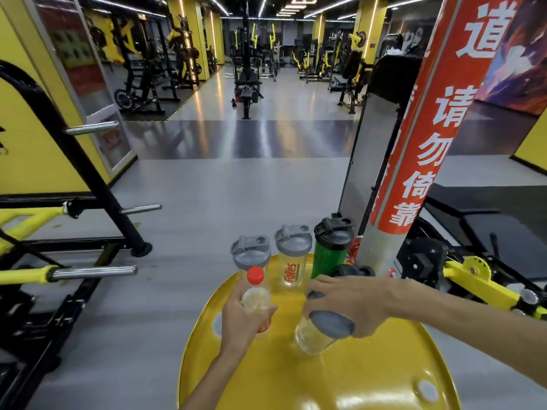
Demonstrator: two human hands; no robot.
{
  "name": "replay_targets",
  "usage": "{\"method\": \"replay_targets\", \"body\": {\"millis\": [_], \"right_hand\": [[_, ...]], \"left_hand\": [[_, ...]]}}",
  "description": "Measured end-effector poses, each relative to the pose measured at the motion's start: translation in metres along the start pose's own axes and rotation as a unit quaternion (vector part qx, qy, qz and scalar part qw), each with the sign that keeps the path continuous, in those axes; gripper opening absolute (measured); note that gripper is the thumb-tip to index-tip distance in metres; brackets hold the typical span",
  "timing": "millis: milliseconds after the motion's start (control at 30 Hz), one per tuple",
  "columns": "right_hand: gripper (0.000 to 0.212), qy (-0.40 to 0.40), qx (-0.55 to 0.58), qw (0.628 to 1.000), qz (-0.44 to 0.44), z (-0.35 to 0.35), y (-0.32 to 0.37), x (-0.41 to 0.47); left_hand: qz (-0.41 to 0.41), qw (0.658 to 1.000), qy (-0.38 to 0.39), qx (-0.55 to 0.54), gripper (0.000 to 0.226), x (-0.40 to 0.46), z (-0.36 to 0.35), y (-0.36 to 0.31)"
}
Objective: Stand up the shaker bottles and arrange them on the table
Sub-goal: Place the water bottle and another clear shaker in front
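Three shaker bottles stand in a row at the far edge of the round yellow table [370, 380]: a clear one with a grey lid [251, 253], a clear one with a grey lid and red lettering [293, 255], and a green one with a black lid [331, 250]. My left hand [239, 324] is shut on a clear bottle with a red cap [256, 287], held upright. My right hand [352, 303] grips the grey lid of a clear shaker [316, 335] that tilts over the table. A black lid [353, 270] shows behind my right hand.
A grey pole with a red banner [414, 173] rises just behind the table on the right. A black and yellow weight rack with chrome pegs [88, 270] stands to the left. Gym machines fill the far hall.
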State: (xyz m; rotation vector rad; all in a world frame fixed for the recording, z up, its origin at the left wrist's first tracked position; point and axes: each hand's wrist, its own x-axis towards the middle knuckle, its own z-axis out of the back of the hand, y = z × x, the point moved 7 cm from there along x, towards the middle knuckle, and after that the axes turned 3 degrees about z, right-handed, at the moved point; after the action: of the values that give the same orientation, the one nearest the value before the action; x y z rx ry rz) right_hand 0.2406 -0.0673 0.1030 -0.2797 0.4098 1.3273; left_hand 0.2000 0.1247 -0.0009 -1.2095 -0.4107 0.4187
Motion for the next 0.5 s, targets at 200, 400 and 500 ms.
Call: {"method": "replay_targets", "body": {"millis": [200, 400, 500], "right_hand": [[0.086, 0.02, -0.141, 0.986, 0.092, 0.002, -0.01, 0.052], [0.085, 0.048, -0.197, 0.966, 0.16, 0.009, -0.02, 0.072], [0.088, 0.039, -0.229, 0.955, 0.185, 0.007, -0.02, 0.075]], "left_hand": [[0.007, 1.0, 0.016, -0.014, 0.067, 0.0, 0.004, -0.001], [0.013, 0.999, 0.02, -0.022, 0.064, 0.001, 0.003, 0.0], [0.002, 1.0, 0.021, -0.018, 0.065, 0.001, 0.003, -0.001]]}}
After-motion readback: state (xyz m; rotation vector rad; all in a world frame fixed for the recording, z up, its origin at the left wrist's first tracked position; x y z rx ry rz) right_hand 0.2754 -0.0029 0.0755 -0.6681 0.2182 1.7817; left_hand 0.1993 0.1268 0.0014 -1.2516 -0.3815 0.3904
